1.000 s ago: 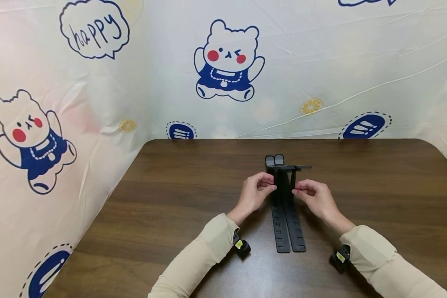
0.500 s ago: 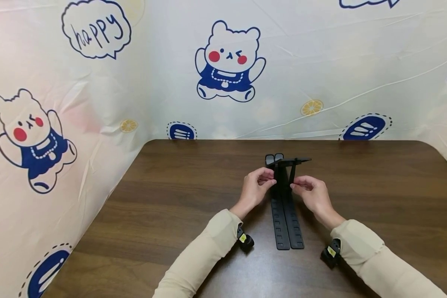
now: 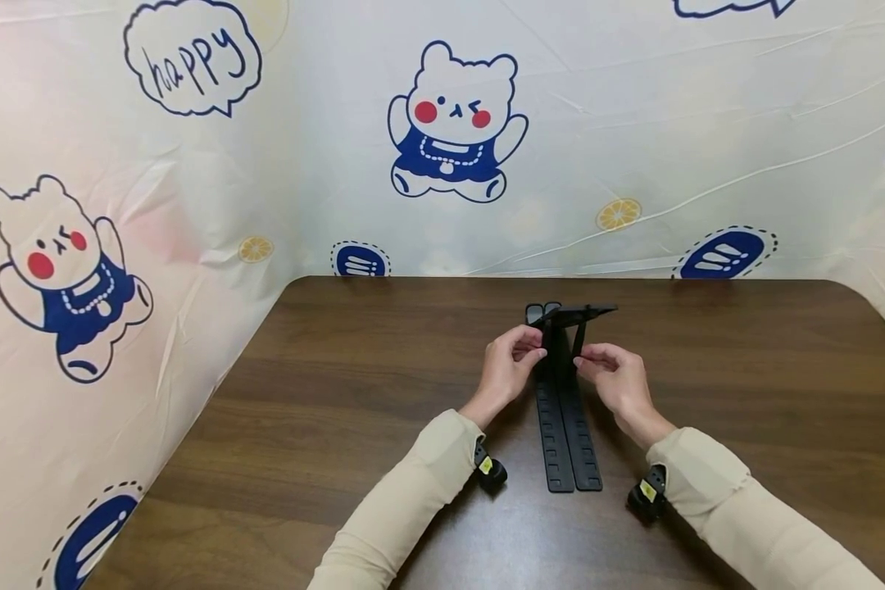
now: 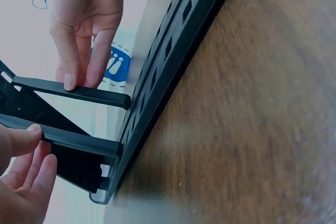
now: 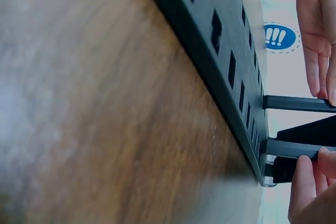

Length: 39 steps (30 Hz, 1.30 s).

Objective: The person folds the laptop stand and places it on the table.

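A black folding laptop stand [image 3: 558, 447] lies on the table, its two slotted rails side by side and pointing toward me. Its upper plate [image 3: 583, 313] is raised at the far end, with two thin support legs beneath it. My left hand [image 3: 507, 366] pinches the left leg [image 4: 73, 140] between thumb and fingers. On the other side, my right hand [image 3: 619, 378] pinches the right leg [image 5: 294, 149]. Both leg ends meet the slotted rails in the wrist views; whether they sit inside slots I cannot tell.
The brown wooden table [image 3: 339, 393] has rounded far corners. Behind it and to the left hangs a pale printed curtain [image 3: 324, 147] with cartoon bears. A small black camera is strapped to each wrist, near the beige sleeves [image 3: 413, 483].
Both hands have moved slightly away from me along the stand, still holding the legs. The upper plate has risen and tilted, its right end now higher.
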Tool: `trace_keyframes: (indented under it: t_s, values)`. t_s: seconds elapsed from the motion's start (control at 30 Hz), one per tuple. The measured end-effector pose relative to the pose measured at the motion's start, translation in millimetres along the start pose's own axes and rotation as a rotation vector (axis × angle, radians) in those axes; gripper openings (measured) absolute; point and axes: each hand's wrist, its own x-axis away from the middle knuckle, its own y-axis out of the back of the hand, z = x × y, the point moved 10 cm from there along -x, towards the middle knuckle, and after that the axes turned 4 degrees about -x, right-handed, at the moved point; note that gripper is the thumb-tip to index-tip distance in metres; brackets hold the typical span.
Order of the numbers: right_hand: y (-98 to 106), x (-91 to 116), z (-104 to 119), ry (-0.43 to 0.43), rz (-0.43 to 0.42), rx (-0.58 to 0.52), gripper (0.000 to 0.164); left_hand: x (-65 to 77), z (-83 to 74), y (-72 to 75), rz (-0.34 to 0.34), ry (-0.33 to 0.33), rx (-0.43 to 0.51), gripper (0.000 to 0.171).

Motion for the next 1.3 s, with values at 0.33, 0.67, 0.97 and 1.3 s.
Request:
trace_keyframes:
  t_s: [0.33,0.67,0.97,1.3]
  values:
    - [-1,-5,-4,-0.05,-0.092,-0.117,0.025,-5.7,-1.6,-1.4,-0.008,-0.013,-0.017,0.012]
    - [-2,-13,-7,-0.074,-0.155,-0.139,0.023,-11.7,4.2,-1.7,-0.036,-0.016,-0.032,0.01]
    - [-2,-20,-3,-0.013,-0.126,-0.099,0.023,-15.8,8.0,0.9,-0.068,-0.01,0.007,0.011]
    - [1,-25,25,0.18,-0.015,0.034,0.027,-17.3,7.6,8.9,-0.12,0.007,0.097,0.02]
